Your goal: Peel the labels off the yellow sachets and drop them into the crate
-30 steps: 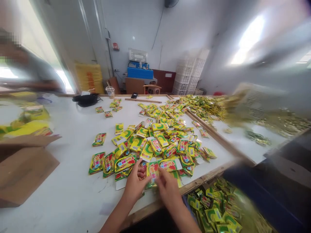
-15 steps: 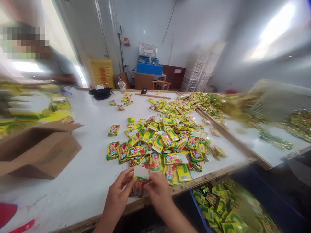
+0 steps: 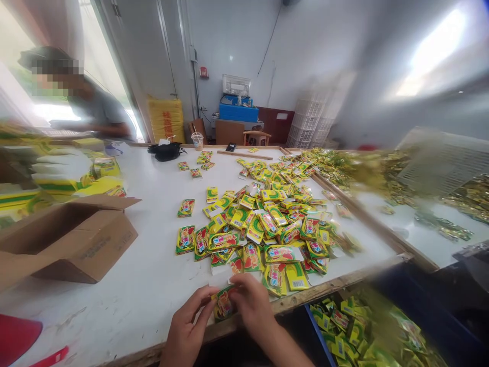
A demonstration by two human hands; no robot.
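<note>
A small yellow-green candy box (image 3: 224,302) with red fruit print is between my two hands, above the table's front edge. My left hand (image 3: 192,317) pinches its left side. My right hand (image 3: 254,305) grips the right side, with its fingers over the top end. A white flap (image 3: 218,278) shows at the far end of the box, partly hidden by my fingers. Just beyond my hands, a heap of similar candy boxes (image 3: 252,257) spreads over the white table (image 3: 153,300); some have white flaps sticking up.
An open cardboard carton (image 3: 103,247) stands at left, near stacked yellow boxes and a seated person (image 3: 99,107). A blue bin (image 3: 319,331) of yellow packets sits below the table at right. Wooden strips (image 3: 355,219) edge the table. A cup (image 3: 197,140) and a black bag (image 3: 167,151) lie at the back.
The white flap, upright before, now lies lower behind my fingers, and the box's printed face shows more. My right hand has shifted over its top end. The camera view has turned slightly left.
</note>
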